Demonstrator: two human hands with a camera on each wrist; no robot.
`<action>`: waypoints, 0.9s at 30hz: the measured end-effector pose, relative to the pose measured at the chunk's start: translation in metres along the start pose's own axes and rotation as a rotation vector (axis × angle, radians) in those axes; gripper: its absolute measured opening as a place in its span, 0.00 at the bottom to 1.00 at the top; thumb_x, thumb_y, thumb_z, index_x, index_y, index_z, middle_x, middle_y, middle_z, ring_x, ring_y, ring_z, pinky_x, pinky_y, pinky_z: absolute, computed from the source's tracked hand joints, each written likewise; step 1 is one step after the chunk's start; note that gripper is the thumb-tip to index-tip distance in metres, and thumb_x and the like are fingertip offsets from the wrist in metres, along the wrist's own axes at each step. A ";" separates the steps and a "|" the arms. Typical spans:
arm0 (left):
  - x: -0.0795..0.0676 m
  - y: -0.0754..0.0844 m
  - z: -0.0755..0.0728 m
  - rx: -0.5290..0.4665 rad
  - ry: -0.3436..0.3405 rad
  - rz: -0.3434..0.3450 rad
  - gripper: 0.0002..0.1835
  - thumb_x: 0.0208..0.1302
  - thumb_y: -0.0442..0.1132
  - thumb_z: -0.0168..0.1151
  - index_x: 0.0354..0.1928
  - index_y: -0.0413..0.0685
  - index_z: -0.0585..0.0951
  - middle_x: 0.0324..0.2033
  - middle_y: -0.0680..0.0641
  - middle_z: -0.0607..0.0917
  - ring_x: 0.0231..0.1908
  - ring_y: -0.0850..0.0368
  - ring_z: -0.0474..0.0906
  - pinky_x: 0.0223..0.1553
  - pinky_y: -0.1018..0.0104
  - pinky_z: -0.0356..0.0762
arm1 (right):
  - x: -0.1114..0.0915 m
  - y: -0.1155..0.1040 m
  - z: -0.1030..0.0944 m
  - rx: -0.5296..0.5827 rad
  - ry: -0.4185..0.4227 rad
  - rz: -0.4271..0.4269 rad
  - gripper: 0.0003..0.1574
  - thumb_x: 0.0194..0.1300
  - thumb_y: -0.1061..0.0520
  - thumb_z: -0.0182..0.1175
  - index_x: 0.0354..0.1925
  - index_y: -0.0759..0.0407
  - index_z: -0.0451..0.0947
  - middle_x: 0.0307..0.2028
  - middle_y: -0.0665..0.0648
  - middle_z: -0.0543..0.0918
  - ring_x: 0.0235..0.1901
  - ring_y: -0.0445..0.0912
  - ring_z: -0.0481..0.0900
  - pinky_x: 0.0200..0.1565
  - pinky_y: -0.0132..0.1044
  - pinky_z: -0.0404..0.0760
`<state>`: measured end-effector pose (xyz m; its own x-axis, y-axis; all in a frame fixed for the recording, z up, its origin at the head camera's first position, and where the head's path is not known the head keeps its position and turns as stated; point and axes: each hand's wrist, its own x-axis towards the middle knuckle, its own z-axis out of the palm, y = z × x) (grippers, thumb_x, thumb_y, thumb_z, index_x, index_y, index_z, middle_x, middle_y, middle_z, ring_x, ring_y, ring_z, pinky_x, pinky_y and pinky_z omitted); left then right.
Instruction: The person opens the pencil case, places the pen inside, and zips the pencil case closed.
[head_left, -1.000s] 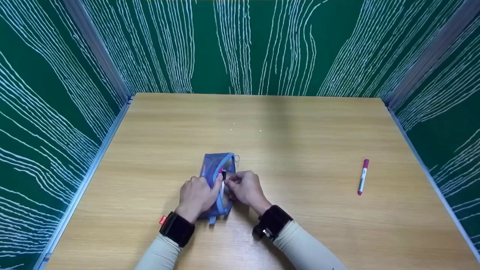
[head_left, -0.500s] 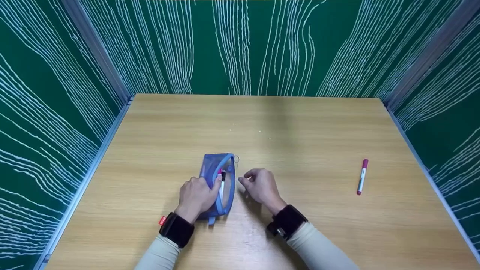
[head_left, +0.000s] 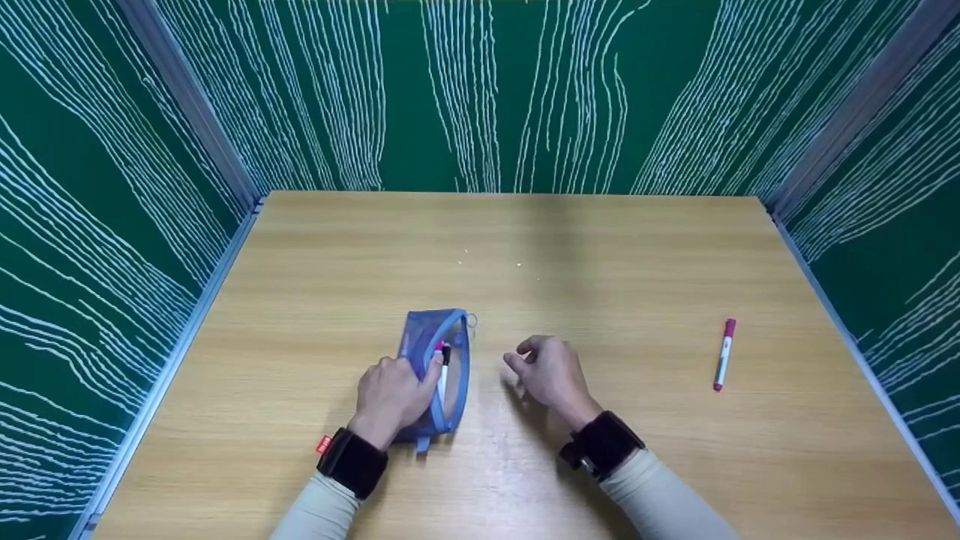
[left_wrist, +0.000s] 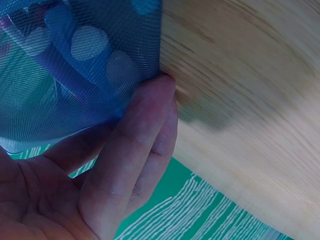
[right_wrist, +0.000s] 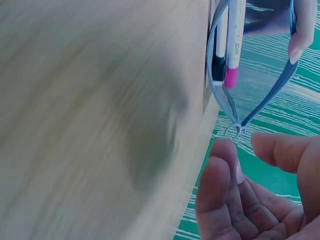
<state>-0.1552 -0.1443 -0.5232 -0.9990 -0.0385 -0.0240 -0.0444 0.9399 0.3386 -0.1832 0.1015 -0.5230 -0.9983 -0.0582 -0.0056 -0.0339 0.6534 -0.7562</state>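
Note:
A blue mesh pencil pouch (head_left: 420, 337) lies left of the middle, its zipped mouth gaping toward the right. My left hand (head_left: 394, 390) grips the pouch by its side, thumb at the mouth; in the left wrist view the fingers (left_wrist: 135, 130) press the mesh from outside. Inside, a black-capped marker (right_wrist: 220, 60) and a pink-capped marker (right_wrist: 233, 50) lie side by side. Right of the pouch, my right hand (head_left: 551, 375) is over the table with fingers loosely bent, thumb and forefinger apart, nothing between them. A metal ring (right_wrist: 232, 131) hangs at the zip's end.
A pink-capped marker (head_left: 724, 356) lies alone on the wooden table (head_left: 600, 300) toward the right. Green walls with white lines (head_left: 420, 112) stand around the back and sides. Tiny white specks dot the table beyond the pouch.
My right hand has drawn away from the pouch's mouth to the right, leaving a gap of table between them. The left hand keeps its hold and the pouch stays put.

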 end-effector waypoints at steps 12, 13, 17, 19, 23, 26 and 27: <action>0.000 0.000 -0.001 -0.004 0.020 0.008 0.39 0.75 0.69 0.42 0.16 0.46 0.72 0.24 0.41 0.78 0.25 0.46 0.77 0.31 0.52 0.74 | -0.003 0.024 -0.026 -0.131 0.067 -0.016 0.22 0.63 0.48 0.73 0.46 0.64 0.85 0.30 0.56 0.88 0.22 0.43 0.83 0.33 0.42 0.82; -0.001 0.001 -0.001 0.002 0.023 0.010 0.39 0.74 0.70 0.41 0.16 0.46 0.72 0.25 0.41 0.79 0.26 0.45 0.77 0.30 0.51 0.75 | -0.003 0.026 -0.029 -0.150 0.077 -0.028 0.22 0.63 0.48 0.73 0.45 0.64 0.85 0.30 0.56 0.88 0.23 0.44 0.83 0.33 0.43 0.82; -0.001 0.001 -0.002 0.011 0.027 0.018 0.39 0.74 0.70 0.41 0.17 0.45 0.73 0.26 0.40 0.80 0.26 0.45 0.78 0.30 0.50 0.76 | -0.005 0.035 -0.038 -0.200 0.094 -0.038 0.23 0.63 0.46 0.72 0.46 0.64 0.85 0.30 0.56 0.89 0.26 0.45 0.84 0.33 0.44 0.82; -0.001 0.001 -0.003 0.008 0.021 0.018 0.39 0.75 0.70 0.41 0.17 0.46 0.73 0.26 0.40 0.79 0.26 0.46 0.77 0.30 0.50 0.75 | -0.005 0.039 -0.043 -0.217 0.094 -0.032 0.24 0.63 0.46 0.72 0.46 0.64 0.85 0.31 0.56 0.89 0.26 0.46 0.85 0.33 0.44 0.82; -0.001 0.001 -0.003 0.001 0.005 0.017 0.39 0.75 0.70 0.40 0.16 0.47 0.71 0.25 0.42 0.78 0.25 0.47 0.76 0.30 0.52 0.74 | -0.005 0.047 -0.055 -0.247 0.104 -0.023 0.25 0.64 0.44 0.72 0.47 0.64 0.85 0.31 0.57 0.89 0.26 0.47 0.85 0.33 0.45 0.82; -0.001 0.000 -0.003 -0.002 -0.004 0.013 0.39 0.75 0.70 0.40 0.16 0.48 0.70 0.25 0.42 0.78 0.25 0.48 0.75 0.31 0.52 0.74 | -0.004 0.054 -0.066 -0.267 0.117 -0.009 0.25 0.64 0.44 0.71 0.47 0.65 0.85 0.32 0.59 0.89 0.28 0.48 0.85 0.34 0.46 0.82; -0.002 0.000 -0.002 -0.001 -0.005 0.012 0.39 0.75 0.70 0.40 0.16 0.48 0.71 0.25 0.42 0.78 0.25 0.48 0.75 0.31 0.52 0.74 | -0.003 0.057 -0.069 -0.272 0.118 -0.001 0.26 0.65 0.44 0.71 0.47 0.65 0.85 0.33 0.59 0.89 0.28 0.48 0.85 0.34 0.46 0.82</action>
<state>-0.1537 -0.1448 -0.5208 -0.9994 -0.0251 -0.0246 -0.0319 0.9398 0.3403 -0.1852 0.1915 -0.5210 -0.9963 0.0187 0.0835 -0.0306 0.8328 -0.5527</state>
